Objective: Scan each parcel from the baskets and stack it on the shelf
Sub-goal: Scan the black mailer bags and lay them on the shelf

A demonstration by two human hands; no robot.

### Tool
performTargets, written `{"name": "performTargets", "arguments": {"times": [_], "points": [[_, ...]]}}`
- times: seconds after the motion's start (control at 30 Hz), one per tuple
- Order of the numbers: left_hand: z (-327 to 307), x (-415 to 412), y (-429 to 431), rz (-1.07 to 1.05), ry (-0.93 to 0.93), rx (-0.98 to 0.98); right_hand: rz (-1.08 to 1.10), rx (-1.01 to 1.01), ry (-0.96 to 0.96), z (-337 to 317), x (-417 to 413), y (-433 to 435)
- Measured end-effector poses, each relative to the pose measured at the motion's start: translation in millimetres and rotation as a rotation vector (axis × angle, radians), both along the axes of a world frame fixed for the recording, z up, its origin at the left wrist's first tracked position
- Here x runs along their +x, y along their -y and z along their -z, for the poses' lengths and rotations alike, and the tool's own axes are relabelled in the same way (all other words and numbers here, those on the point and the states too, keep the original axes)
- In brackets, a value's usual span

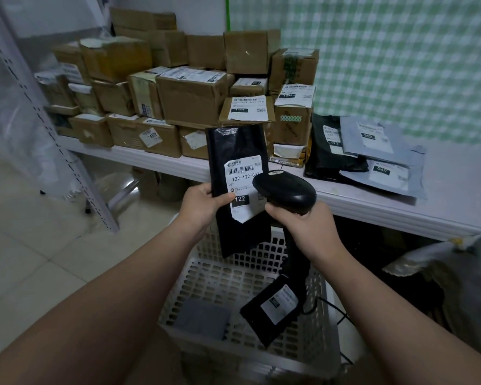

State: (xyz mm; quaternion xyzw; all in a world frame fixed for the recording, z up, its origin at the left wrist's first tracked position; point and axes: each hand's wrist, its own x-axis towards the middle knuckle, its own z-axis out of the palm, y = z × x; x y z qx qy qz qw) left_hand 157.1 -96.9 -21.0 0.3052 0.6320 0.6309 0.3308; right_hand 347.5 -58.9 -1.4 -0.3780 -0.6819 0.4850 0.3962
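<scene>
1. Left hand (pixel 203 202) was clamped on a black parcel bag (pixel 238 187), thumb pressed on the front near the white label (pixel 243 187), fingers behind it. Bag stood upright, just above frame centre, over the basket.
2. Label read "122-122-C07" w/ a barcode above and a black "122" block lower down; bottom edge of the label was peeling or torn.
3. Right hand (pixel 307 223) was wrapped round the handle of a black scanner (pixel 286 191), fingers closed. Scanner head sat at 3 o'clock of the label, touching or overlapping its right edge; exact contact couldn't be told.
4. Scanner cable (pixel 336 315) ran down toward 5 o'clock, past the basket's right wall.
5. White basket (pixel 200 284) sat at 6 o'clock under both hands. Inside: a 2nd black bag (pixel 272 312) w/ label, leaning at the right side, and a flat grey packet (pixel 203 318) on the floor of it, left side.
6. Shelf (pixel 400 201) ran across from 9 to 3 o'clock behind the hands. Cardboard boxes (pixel 189 98) were piled on it at 11–12 o'clock, several layers deep.
7. At 2 o'clock on the shelf: a pile of soft bags, black (pixel 328 151) under grey ones (pixel 372 143), labels showing "122" and "060".
8. At 4 o'clock, under the shelf, a crumpled grey sack (pixel 456 273); contents not clear.
</scene>
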Motion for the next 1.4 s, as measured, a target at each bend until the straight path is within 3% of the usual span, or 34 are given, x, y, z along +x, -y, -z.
{"name": "performTargets", "arguments": {"times": [0.5,0.7,0.87,1.03,1.23,1.33,1.4], "points": [[5,-5,-2,0.017,-0.025,-0.008,-0.012,0.022,0.073,-5,-1,6],[6,-4,-1,0.027,-0.025,-0.003,-0.048,0.0,0.011,-4,1,5],[1,0,2,0.127,-0.037,0.001,-0.149,-0.183,-0.041,-1,7,-4],[-10,20,-4,0.221,0.023,0.066,-0.141,-0.426,-0.213,1,30,-15],[-20,84,-42,0.263,0.135,0.115,0.111,-0.419,-0.454,-4,66,-27],[-15,120,-60,0.502,-0.012,0.024,0.258,-0.35,-0.602,-7,82,-41],[-10,140,-67,0.627,-0.062,-0.101,0.35,-0.302,-0.589,-11,94,-58]]}}
